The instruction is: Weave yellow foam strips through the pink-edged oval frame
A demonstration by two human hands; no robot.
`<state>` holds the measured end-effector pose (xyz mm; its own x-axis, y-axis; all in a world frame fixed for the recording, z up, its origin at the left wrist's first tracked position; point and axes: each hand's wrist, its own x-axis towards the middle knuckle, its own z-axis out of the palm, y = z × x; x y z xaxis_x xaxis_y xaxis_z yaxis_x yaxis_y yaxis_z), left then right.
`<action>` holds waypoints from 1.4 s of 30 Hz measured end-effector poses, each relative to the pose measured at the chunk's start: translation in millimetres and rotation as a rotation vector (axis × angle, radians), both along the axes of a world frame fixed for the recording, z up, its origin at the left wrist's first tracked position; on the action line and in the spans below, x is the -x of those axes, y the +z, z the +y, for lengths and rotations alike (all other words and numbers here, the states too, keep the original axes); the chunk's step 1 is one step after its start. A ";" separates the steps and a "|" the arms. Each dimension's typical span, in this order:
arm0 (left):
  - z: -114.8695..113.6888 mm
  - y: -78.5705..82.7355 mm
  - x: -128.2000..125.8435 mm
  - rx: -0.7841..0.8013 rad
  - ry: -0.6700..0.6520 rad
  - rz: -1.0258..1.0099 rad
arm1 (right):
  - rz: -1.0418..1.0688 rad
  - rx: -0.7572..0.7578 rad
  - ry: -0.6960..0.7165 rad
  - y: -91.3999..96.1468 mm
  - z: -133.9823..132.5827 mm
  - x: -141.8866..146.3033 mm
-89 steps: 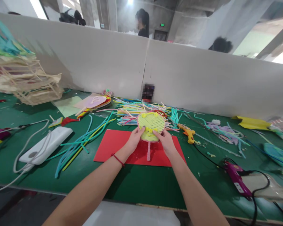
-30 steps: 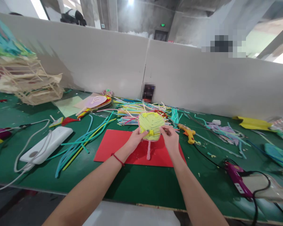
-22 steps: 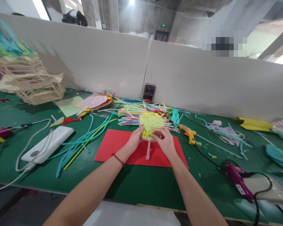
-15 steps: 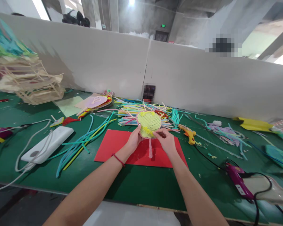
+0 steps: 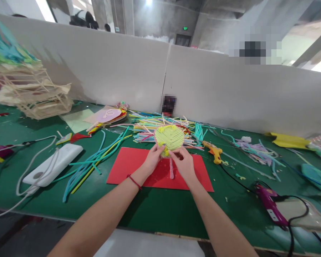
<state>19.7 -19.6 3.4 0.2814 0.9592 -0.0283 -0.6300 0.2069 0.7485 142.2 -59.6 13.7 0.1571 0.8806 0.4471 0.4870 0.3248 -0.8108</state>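
Note:
A small round fan (image 5: 169,137), yellow-green with a chevron pattern, a pink rim and a pink handle hanging down, is held upright over a red sheet (image 5: 128,164). My left hand (image 5: 152,160) grips the fan's lower left edge, a red string round its wrist. My right hand (image 5: 182,163) pinches the lower edge beside the top of the handle. Both hands are closed on the fan.
A heap of coloured foam strips (image 5: 149,126) lies behind the fan. A yellow glue gun (image 5: 213,151) sits to the right, a purple glue gun (image 5: 270,203) at the near right. A white power bank (image 5: 53,163) with cable and long teal strips (image 5: 93,160) lie left. A white partition (image 5: 203,85) stands behind.
My right hand slid from the fan's right edge down to its bottom edge by the handle. The fan turned and tilted slightly in my hands; my left hand kept its grip.

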 end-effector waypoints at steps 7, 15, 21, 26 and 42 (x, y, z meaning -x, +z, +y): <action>1.0 -0.2 0.6 0.007 0.007 -0.013 | -0.106 -0.055 -0.094 2.6 0.4 -5.0; 1.9 -0.5 1.0 0.011 -0.003 -0.023 | -0.092 -0.052 0.045 -3.6 -1.2 5.1; 6.0 -0.6 0.6 0.061 -0.027 -0.114 | 0.331 0.114 0.071 -1.9 6.9 -9.0; 6.7 1.4 0.6 0.057 0.023 -0.126 | 0.442 0.175 0.067 2.1 13.6 -28.4; 1.2 4.1 4.5 -0.003 0.024 0.223 | 0.470 0.245 0.037 6.1 18.7 -55.7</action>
